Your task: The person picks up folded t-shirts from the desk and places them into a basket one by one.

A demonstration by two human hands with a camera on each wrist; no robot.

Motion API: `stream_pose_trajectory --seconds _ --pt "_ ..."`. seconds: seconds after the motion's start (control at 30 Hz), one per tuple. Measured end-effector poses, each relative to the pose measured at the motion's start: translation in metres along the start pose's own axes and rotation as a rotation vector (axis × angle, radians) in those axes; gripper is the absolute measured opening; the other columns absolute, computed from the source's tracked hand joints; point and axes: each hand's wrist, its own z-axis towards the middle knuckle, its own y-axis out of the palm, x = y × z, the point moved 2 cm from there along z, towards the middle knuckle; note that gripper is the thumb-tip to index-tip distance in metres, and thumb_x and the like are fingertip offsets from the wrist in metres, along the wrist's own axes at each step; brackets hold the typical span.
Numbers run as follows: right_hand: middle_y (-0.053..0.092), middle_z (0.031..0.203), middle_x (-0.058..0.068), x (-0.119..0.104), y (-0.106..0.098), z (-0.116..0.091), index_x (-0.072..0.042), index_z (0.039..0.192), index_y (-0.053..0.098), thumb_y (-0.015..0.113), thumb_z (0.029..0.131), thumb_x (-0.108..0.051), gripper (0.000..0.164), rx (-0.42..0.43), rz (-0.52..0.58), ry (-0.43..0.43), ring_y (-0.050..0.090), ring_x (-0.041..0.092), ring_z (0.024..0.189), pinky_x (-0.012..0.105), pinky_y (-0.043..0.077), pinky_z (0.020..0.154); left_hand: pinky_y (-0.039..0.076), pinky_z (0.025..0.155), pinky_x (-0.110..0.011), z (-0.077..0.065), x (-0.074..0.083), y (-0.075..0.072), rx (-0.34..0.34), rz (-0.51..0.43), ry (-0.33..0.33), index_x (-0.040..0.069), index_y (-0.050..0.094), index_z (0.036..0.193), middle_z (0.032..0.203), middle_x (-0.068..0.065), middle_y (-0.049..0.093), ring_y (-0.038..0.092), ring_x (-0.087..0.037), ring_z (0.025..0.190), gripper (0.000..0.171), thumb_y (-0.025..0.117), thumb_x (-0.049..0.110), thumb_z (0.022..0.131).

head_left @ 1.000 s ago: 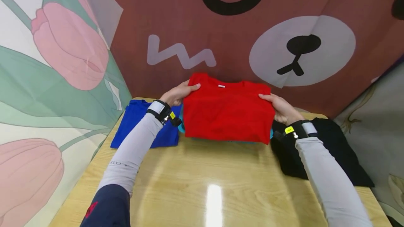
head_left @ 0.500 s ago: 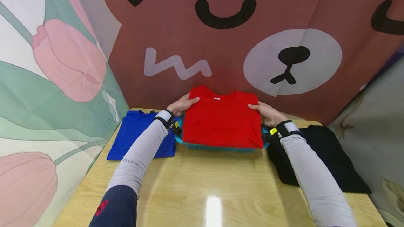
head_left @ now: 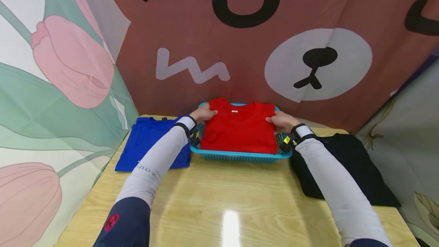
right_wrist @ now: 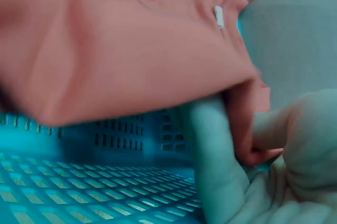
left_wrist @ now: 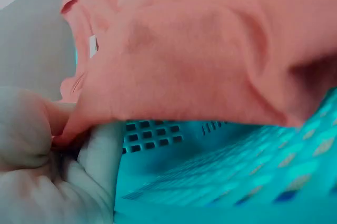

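A folded red shirt (head_left: 238, 132) lies low inside a blue plastic basket (head_left: 240, 157) at the table's back middle. My left hand (head_left: 203, 114) pinches the shirt's left edge, thumb on top. On the opposite edge my right hand (head_left: 282, 122) grips it the same way. The left wrist view shows the red shirt (left_wrist: 200, 50) hanging just above the basket's perforated floor (left_wrist: 237, 176), with my left fingers (left_wrist: 97, 153) under its edge. In the right wrist view the red shirt (right_wrist: 116, 39) sags over the basket floor (right_wrist: 79, 187), my right fingers (right_wrist: 210, 145) beneath it.
A folded blue shirt (head_left: 144, 142) lies left of the basket and a folded black garment (head_left: 346, 163) lies right of it. The wooden table (head_left: 226, 205) stretches toward me. Printed cloth backdrops wall in the back and both sides.
Both hands have carried the red shirt away from me and down into the blue basket, whose rim now shows around it.
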Motion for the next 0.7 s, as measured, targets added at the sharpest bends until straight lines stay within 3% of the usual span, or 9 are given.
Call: stream_pose_trajectory --seconds 0.17,0.23,0.3,0.37,0.43,0.5,0.57,0.63,0.7 --pt "0.038 0.141 0.025 -0.005 0.004 0.005 -0.001 0.155 0.011 0.043 0.106 -0.019 0.061 0.011 -0.130 0.041 0.055 0.029 0.106 0.036 0.061 0.072 0.049 0.103 -0.054 0.005 0.001 0.002 0.038 0.106 -0.015 0.000 0.034 0.146 0.142 -0.019 0.043 0.051 -0.037 0.128 0.049 0.049 0.019 0.104" --pt "0.034 0.146 0.028 -0.007 0.006 0.006 0.001 0.156 0.008 0.042 0.106 -0.018 0.063 0.024 -0.214 0.052 0.059 0.028 0.101 0.038 0.061 0.072 0.052 0.099 -0.051 0.009 0.001 0.002 0.054 0.176 -0.030 -0.002 0.038 0.142 0.139 -0.019 0.045 0.053 -0.035 0.125 0.045 0.049 0.019 0.103" --pt "0.033 0.145 0.029 -0.009 0.008 0.007 0.004 0.155 0.006 0.041 0.106 -0.018 0.064 0.039 -0.329 0.055 0.063 0.024 0.083 0.038 0.061 0.069 0.056 0.093 -0.048 0.013 0.002 0.004 0.068 0.254 -0.043 -0.003 0.044 0.134 0.133 -0.019 0.048 0.056 -0.034 0.119 0.039 0.049 0.020 0.103" --pt "0.041 0.134 0.030 -0.012 0.010 0.007 0.008 0.152 0.015 0.039 0.105 -0.015 0.057 0.062 -0.448 0.046 0.063 0.022 0.066 0.037 0.061 0.062 0.059 0.086 -0.044 0.016 0.003 0.006 0.082 0.352 -0.056 -0.004 0.046 0.127 0.128 -0.020 0.049 0.059 -0.033 0.113 0.035 0.048 0.021 0.103" --pt "0.054 0.114 0.027 -0.016 0.012 0.008 0.013 0.139 0.035 0.040 0.102 -0.012 0.044 0.094 -0.572 0.037 0.061 0.022 0.053 0.034 0.059 0.056 0.060 0.082 -0.037 0.015 0.007 0.007 0.108 0.513 -0.054 -0.005 0.048 0.126 0.128 -0.019 0.050 0.060 -0.031 0.108 0.037 0.048 0.024 0.102" --pt "0.059 0.087 0.022 -0.019 0.014 0.008 0.012 0.112 0.051 0.042 0.099 -0.010 0.027 0.130 -0.660 0.035 0.063 0.024 0.051 0.032 0.057 0.051 0.058 0.075 -0.033 0.012 0.010 0.010 0.136 0.628 -0.049 -0.008 0.044 0.132 0.126 -0.019 0.052 0.062 -0.030 0.100 0.044 0.049 0.021 0.099" --pt "0.056 0.067 0.013 -0.024 0.014 0.006 0.004 0.088 0.054 0.044 0.097 -0.010 0.020 0.177 -0.725 0.048 0.065 0.025 0.051 0.031 0.055 0.050 0.054 0.070 -0.032 0.007 0.015 0.011 0.165 0.687 -0.043 -0.010 0.031 0.144 0.119 -0.018 0.057 0.062 -0.028 0.091 0.060 0.052 0.017 0.095" --pt "0.052 0.060 0.009 -0.031 0.014 0.002 -0.003 0.075 0.052 0.048 0.096 -0.014 0.023 0.230 -0.781 0.066 0.063 0.024 0.053 0.030 0.053 0.051 0.051 0.078 -0.035 0.001 0.021 0.011 0.214 0.702 -0.038 -0.008 0.019 0.150 0.125 -0.019 0.055 0.060 -0.029 0.099 0.072 0.056 0.016 0.093" --pt "0.049 0.063 0.007 -0.039 0.016 -0.003 -0.006 0.074 0.052 0.051 0.096 -0.017 0.025 0.270 -0.811 0.077 0.056 0.024 0.054 0.031 0.048 0.052 0.051 0.089 -0.042 -0.006 0.027 0.012 0.251 0.711 -0.035 -0.004 0.011 0.152 0.132 -0.021 0.051 0.057 -0.035 0.112 0.081 0.060 0.017 0.092"
